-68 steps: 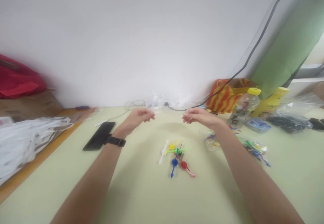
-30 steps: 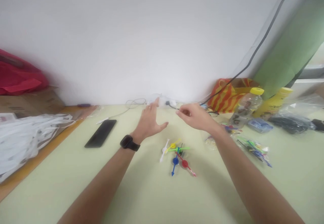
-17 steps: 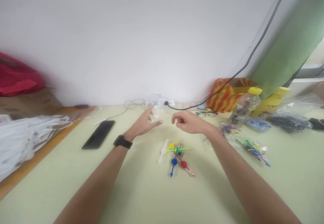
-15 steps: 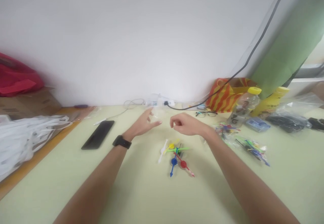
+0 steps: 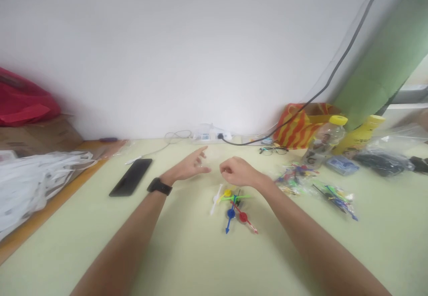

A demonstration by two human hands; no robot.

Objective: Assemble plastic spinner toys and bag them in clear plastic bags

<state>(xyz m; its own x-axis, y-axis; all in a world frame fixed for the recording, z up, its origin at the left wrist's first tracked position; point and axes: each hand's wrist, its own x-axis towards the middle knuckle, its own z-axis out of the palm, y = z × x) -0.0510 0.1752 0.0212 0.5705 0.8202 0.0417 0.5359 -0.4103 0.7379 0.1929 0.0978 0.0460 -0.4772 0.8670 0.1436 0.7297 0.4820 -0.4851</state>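
Observation:
My left hand [image 5: 190,166], with a black watch on its wrist, hovers over the far middle of the table. Its fingers are stretched out, thumb apart, and nothing shows in them. Facing it, my right hand [image 5: 239,171] has its fingers curled into a loose fist; whatever may be inside is hidden. Just below the hands lies a small loose group of plastic arrow spinners: a white one [image 5: 216,199], a yellow one [image 5: 228,193], a green one [image 5: 244,196], a blue one [image 5: 230,214] and a red one [image 5: 243,217]. A black one among them is partly covered.
Left of my hands lies a black phone [image 5: 131,178]. At right are clear bags of coloured spinners [image 5: 337,198], glasses [image 5: 273,150], a clear bottle [image 5: 323,142], a yellow bottle [image 5: 359,136] and a striped bag [image 5: 294,126]. A power strip [image 5: 205,136] sits against the wall.
My right hand has moved slightly left and down, its fingers curled more tightly. My left hand has shifted a little and stays open. The spinners lie as before.

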